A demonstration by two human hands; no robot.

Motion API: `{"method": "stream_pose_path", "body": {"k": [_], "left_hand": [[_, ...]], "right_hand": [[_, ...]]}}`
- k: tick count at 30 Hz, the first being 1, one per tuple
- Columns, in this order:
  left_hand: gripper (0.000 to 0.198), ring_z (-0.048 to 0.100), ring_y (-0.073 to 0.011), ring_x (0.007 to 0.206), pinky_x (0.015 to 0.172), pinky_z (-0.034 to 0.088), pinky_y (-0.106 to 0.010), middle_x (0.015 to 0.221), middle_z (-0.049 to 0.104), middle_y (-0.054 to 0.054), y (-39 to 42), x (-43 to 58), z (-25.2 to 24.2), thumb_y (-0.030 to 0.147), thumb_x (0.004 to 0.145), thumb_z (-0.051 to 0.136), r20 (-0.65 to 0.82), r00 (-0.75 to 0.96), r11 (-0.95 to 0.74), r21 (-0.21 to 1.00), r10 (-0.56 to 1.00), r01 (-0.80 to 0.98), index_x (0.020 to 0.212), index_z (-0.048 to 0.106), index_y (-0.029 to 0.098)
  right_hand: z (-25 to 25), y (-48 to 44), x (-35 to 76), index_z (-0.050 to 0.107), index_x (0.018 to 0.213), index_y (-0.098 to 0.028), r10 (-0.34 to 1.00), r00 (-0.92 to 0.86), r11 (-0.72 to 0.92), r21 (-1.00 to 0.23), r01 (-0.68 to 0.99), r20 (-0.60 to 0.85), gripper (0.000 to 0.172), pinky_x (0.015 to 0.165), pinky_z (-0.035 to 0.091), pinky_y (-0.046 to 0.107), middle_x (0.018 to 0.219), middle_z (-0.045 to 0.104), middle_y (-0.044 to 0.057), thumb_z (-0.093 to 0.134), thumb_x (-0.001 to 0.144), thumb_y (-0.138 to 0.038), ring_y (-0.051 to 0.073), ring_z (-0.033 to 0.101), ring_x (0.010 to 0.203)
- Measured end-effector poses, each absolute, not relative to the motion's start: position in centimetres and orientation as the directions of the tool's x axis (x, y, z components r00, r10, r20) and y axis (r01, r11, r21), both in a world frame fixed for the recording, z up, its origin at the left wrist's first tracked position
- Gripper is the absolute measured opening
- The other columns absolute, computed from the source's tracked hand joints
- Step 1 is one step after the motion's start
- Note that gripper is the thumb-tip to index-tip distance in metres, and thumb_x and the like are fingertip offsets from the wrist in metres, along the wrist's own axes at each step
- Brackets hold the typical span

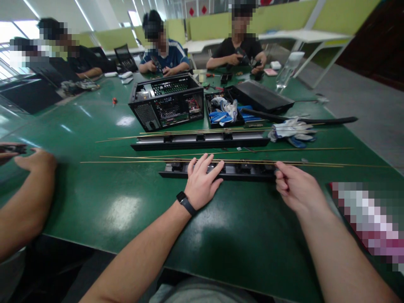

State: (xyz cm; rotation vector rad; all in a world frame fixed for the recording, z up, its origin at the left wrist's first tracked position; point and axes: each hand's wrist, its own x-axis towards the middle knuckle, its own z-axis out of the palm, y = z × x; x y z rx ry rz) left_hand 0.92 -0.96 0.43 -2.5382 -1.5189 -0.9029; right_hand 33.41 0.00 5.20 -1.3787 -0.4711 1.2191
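Fingers spread, my left hand [203, 185] lies across a long black channel-shaped rail [249, 177] and the thin brass-coloured rods [142, 161] running along its top. My right hand [296, 185] is closed in a pinch at the rail's right end, where the rods pass; its thumb and forefinger grip at least one rod, though how many is hidden. Dark blocks sit inside the rail. Farther off lies a second black rail [198, 145], parallel to the first, with more thin rods along it. Another loose rod [315, 150] rests between the two rails.
Behind the rails stand an open black computer case [167, 105] and a black tray [210, 122] with gloves. More gloves [293, 131], a black tube [331, 120] and a clear bottle [288, 71] are at right. A co-worker's arm [31, 189] reaches in at left; several people sit opposite.
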Motion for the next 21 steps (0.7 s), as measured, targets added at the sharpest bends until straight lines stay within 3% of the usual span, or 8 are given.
{"method": "stream_pose_path", "body": {"k": [5, 21], "left_hand": [[0.063, 0.064, -0.0453, 0.185, 0.156, 0.042, -0.074, 0.192, 0.073, -0.018, -0.93, 0.85, 0.38, 0.027, 0.117, 0.09, 0.508, 0.349, -0.52, 0.245, 0.788, 0.818, 0.179, 0.081, 0.037], [0.063, 0.064, -0.0448, 0.185, 0.156, 0.044, -0.073, 0.192, 0.073, -0.018, -1.01, 0.94, 0.61, 0.024, 0.117, 0.09, 0.497, 0.355, -0.522, 0.247, 0.791, 0.816, 0.178, 0.082, 0.036]], "right_hand": [[4.72, 0.13, 33.8, 0.065, 0.093, -0.027, 0.861, 0.353, -0.231, -0.9, -0.369, -0.366, 0.048, 0.036, 0.034, 0.013, 0.071, 0.065, -0.006, 0.113, 0.099, -0.029, 0.008, 0.049, 0.045], [5.11, 0.3, 34.17, 0.072, 0.097, -0.026, 0.834, 0.376, -0.257, -0.887, -0.384, -0.405, 0.041, 0.037, 0.032, 0.015, 0.071, 0.064, -0.005, 0.113, 0.098, -0.031, 0.008, 0.047, 0.047]]}}
